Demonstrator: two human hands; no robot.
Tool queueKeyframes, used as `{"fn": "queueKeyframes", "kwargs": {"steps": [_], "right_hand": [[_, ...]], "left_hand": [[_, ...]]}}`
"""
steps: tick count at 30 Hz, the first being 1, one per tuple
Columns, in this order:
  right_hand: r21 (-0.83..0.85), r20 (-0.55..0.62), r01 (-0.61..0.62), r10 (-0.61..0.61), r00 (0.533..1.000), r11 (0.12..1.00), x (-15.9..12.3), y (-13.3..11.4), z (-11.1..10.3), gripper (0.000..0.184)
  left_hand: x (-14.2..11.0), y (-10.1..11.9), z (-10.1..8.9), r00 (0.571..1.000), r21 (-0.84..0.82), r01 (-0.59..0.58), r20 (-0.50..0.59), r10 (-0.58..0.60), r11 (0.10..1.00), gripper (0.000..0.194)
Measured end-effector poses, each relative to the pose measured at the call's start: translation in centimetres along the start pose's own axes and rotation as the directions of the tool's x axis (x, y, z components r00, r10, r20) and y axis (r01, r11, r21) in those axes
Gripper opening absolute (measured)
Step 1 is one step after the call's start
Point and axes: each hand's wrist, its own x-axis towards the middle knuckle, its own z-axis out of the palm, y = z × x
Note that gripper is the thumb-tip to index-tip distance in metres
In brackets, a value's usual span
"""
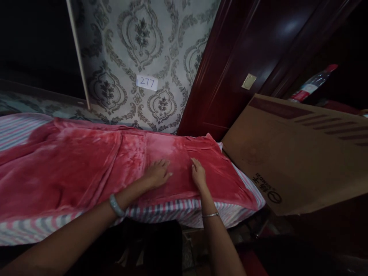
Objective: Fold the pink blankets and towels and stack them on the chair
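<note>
A red plush blanket lies spread along a long surface, with folds and creases at its left half and a smoother part at the right. My left hand, below a pale bangle, rests flat on the blanket's middle with fingers stretched out. A little to its right, my right hand touches the blanket beside a faint fold line, fingers extended and nothing held. Under the blanket is a striped cloth in pink, grey and white, which shows along the front edge and at the far left.
A large cardboard box stands at the right end, with a red-capped plastic bottle behind it. Patterned wallpaper carries a paper label reading 277. A dark screen is at upper left, a dark red door behind.
</note>
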Motion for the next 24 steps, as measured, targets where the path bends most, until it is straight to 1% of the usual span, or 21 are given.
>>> {"fn": "queueKeyframes", "kwargs": {"steps": [2,4,6,8,12,16,20,22,24], "right_hand": [[-0.023,-0.005,0.025,-0.025,1.0,0.999,1.9,-1.1,0.3,0.059],[-0.048,0.012,0.043,-0.042,0.999,0.998,3.2,-2.1,1.1,0.061],[-0.059,0.033,0.049,-0.047,0.998,0.997,3.9,-2.7,2.2,0.061],[-0.06,0.055,0.052,-0.048,0.997,0.997,3.8,-2.7,3.5,0.06],[-0.076,0.056,0.075,-0.071,0.996,0.994,2.9,-1.5,5.7,0.059],[-0.033,-0.001,0.113,-0.113,0.994,0.993,3.0,-0.1,7.2,0.059],[0.067,-0.103,0.174,-0.166,0.981,0.983,3.6,1.1,8.5,0.057],[0.105,-0.139,0.203,-0.188,0.972,0.973,3.7,1.6,8.9,0.056],[0.124,-0.149,0.214,-0.195,0.969,0.969,3.8,1.9,9.3,0.055]], "left_hand": [[2.7,1.7,0.0,0.999,0.011,-0.04,-0.003,0.04,0.999,0.063],[5.4,3.0,0.5,0.998,0.025,-0.06,0.001,0.06,0.998,0.062],[7.4,3.7,1.3,0.999,0.039,-0.052,-0.003,0.052,0.998,0.061],[8.4,3.6,2.3,1.0,0.054,-0.022,-0.017,0.023,0.998,0.059],[8.2,2.3,4.5,0.998,0.092,0.023,-0.052,-0.019,0.996,0.056],[7.6,1.5,5.9,0.996,0.115,0.023,-0.084,-0.014,0.993,0.056],[7.7,0.9,5.9,0.995,0.126,0.024,-0.098,-0.012,0.992,0.056],[7.4,0.2,5.4,0.996,0.132,0.027,-0.09,-0.015,0.991,0.058],[6.8,-1.1,4.6,0.997,0.14,0.046,-0.075,-0.036,0.989,0.061]]}}
